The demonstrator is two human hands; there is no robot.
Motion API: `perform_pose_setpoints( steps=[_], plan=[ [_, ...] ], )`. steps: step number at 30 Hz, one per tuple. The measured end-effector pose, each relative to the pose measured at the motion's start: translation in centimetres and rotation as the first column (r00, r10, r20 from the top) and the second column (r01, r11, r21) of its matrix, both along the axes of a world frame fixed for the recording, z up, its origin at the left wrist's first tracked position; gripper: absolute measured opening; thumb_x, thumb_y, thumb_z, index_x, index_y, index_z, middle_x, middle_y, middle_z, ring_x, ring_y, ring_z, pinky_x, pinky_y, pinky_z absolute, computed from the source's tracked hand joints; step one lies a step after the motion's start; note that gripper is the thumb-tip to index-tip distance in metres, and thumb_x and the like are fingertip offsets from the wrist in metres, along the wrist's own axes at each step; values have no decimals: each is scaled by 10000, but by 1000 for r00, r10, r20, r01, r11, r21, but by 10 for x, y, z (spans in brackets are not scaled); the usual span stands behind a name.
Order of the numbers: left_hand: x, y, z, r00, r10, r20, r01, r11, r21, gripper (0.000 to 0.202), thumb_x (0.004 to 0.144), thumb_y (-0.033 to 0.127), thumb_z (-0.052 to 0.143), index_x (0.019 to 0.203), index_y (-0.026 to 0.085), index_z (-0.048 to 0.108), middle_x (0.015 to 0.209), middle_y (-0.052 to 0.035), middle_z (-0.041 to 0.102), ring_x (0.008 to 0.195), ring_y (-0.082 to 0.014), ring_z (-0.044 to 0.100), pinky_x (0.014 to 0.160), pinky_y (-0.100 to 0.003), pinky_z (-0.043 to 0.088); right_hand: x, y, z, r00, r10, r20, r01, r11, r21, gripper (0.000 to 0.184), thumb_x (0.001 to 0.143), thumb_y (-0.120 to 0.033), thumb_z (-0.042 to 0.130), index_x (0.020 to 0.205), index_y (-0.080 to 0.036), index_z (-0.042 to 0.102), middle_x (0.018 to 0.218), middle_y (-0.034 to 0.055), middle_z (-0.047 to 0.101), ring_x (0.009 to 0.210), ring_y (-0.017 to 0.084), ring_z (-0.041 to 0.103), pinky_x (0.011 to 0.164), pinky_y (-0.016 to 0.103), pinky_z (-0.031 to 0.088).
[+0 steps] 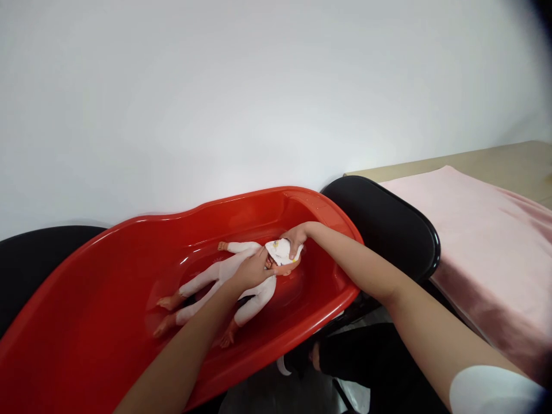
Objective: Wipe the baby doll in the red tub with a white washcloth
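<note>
A baby doll [246, 261] with a white cloth body lies on its back in a red baby bathtub [107, 305], its head toward the right end. My left hand [252, 270] grips the doll at the neck and chin, thumb along the near side of the jaw. A small white washcloth [279, 251] with yellow spots covers the upper part of the doll's face. My right hand [296, 237] pinches the cloth against the head, thumb on top; its other fingers are partly hidden. Shallow water seems to surround the doll.
Right of the tub stands a black chair [383, 221]. Beyond it a pink cloth [478, 230] covers part of a tan surface [509, 164]. Another black seat [38, 259] is at the left. A white wall [215, 98] rises behind the tub.
</note>
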State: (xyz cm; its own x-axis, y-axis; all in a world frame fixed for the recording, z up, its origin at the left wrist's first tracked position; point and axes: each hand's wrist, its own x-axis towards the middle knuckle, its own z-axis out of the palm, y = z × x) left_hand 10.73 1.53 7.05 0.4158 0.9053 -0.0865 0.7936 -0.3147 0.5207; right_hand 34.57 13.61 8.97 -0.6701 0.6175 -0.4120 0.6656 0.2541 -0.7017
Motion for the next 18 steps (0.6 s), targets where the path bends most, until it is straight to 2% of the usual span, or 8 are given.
perform_pose_setpoints(
  steps=[2, 5, 9, 14, 18],
  plan=[
    [0, 0, 2, 1000, -3, 1, 3, 1000, -3, 544, 934, 401, 658, 1430, 208, 548, 1450, -145, 684, 1236, -334, 680, 1006, -391, 521, 1, 2, 2, 1000, -5, 27, 5, 1000, 5, 223, 743, -264, 855, 930, -218, 742, 1088, 31, 814, 992, 256, 716, 827, 291, 566],
    [1, -1, 7, 1000, 5, 3, -5, 1000, -26, 580, 939, 459, 655, 1484, 295, 543, 1514, -102, 661, 1341, -337, 637, 1082, -390, 497, 6, 3, 2, 1000, -20, 12, 19, 998, 54, 195, 773, -288, 839, 938, -227, 755, 1107, 31, 816, 973, 254, 719, 836, 306, 569],
    [2, -1, 9, 1000, 15, 24, -14, 999, -42, 657, 915, 470, 678, 1548, 368, 533, 1550, -66, 645, 1430, -339, 590, 1145, -392, 475, 19, -1, -2, 998, -53, -31, 56, 993, 108, 103, 820, -296, 803, 871, -213, 771, 1010, 39, 816, 929, 250, 706, 824, 309, 554],
    [1, 1, 5, 999, 12, 40, -11, 999, -31, 708, 894, 430, 679, 1572, 302, 523, 1604, -116, 596, 1495, -361, 545, 1212, -426, 446, 31, 0, -6, 994, -109, -21, 111, 985, 130, 186, 882, -296, 723, 745, -174, 748, 860, 39, 788, 846, 200, 666, 776, 269, 508],
    [-1, 1, 7, 999, 28, 27, -28, 999, -16, 656, 912, 409, 670, 1529, 229, 533, 1555, -153, 623, 1432, -353, 587, 1198, -407, 465, 29, 10, -4, 993, -117, 14, 113, 982, 153, 271, 879, -281, 755, 639, -170, 695, 729, 42, 746, 839, 196, 657, 757, 259, 491]
  ],
)
